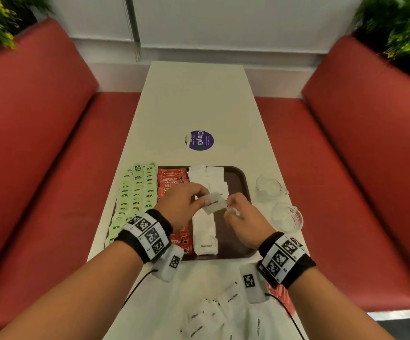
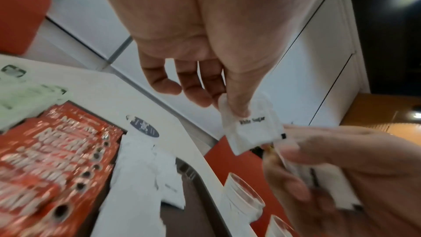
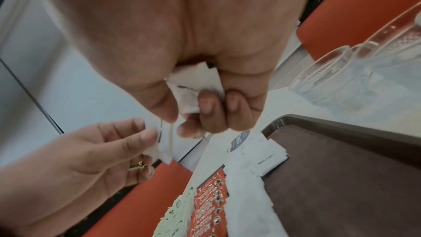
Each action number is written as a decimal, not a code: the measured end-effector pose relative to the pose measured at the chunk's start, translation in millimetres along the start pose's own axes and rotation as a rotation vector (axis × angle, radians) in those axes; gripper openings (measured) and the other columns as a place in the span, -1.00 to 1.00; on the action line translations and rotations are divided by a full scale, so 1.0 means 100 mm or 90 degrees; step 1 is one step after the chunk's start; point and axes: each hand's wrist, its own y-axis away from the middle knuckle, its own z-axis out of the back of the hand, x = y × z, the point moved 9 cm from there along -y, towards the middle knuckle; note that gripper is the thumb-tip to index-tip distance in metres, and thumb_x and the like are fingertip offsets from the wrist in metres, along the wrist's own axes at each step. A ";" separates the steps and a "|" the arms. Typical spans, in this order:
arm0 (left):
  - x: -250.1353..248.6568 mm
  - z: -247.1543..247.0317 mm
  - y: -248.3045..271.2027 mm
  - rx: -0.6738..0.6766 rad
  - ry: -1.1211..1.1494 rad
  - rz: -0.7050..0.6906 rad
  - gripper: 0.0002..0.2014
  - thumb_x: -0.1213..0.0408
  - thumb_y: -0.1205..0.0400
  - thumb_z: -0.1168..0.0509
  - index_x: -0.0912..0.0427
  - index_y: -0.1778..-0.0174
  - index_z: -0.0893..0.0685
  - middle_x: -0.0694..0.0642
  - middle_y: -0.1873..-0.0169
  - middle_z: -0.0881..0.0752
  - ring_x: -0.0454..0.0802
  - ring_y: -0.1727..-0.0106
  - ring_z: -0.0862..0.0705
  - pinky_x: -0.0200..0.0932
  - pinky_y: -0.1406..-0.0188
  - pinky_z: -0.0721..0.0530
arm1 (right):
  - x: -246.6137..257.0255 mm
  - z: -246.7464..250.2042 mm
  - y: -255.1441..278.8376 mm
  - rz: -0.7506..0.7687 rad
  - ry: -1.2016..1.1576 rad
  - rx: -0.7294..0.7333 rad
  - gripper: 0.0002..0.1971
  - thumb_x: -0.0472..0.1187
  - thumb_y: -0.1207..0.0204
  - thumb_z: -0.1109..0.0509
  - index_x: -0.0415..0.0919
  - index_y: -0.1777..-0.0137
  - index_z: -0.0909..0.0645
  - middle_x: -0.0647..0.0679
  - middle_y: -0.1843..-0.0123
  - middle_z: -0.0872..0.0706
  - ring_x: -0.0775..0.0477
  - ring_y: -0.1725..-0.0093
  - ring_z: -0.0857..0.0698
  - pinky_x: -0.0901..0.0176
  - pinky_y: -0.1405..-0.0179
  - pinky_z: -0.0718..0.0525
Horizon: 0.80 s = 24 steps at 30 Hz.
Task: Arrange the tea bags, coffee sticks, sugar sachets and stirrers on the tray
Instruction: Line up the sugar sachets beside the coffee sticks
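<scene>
Above the brown tray (image 1: 235, 182), my left hand (image 1: 202, 195) pinches one white sugar sachet (image 1: 214, 204) by its left end; the left wrist view shows the thumb on this "White Sugar" sachet (image 2: 250, 129). My right hand (image 1: 231, 209) touches the sachet's right end and grips a bunch of more sugar sachets (image 3: 193, 86) in its curled fingers. On the tray lie green tea bags (image 1: 135, 192) at the left, then red coffee sticks (image 1: 173, 180), then columns of white sugar sachets (image 1: 205, 229). No stirrers are visible.
Two clear plastic cups (image 1: 269, 187) (image 1: 286, 217) stand right of the tray. Loose sugar sachets (image 1: 206, 315) lie at the table's near end, with red sticks (image 1: 281, 295) by my right wrist. A purple sticker (image 1: 199, 140) sits mid-table. Red benches (image 1: 39, 168) flank it.
</scene>
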 end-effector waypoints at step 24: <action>0.53 -1.12 -1.24 0.121 -0.339 0.165 -0.72 0.00 -0.57 -0.46 -0.09 -0.17 -0.66 0.04 -0.18 -0.61 0.09 -0.20 -0.63 0.03 -0.17 -0.64 | -0.64 0.93 -0.15 0.040 -0.007 -0.016 -0.89 -0.14 -0.56 -0.52 0.04 0.13 -0.64 0.08 0.21 -0.73 0.08 0.24 -0.67 0.24 0.24 -0.60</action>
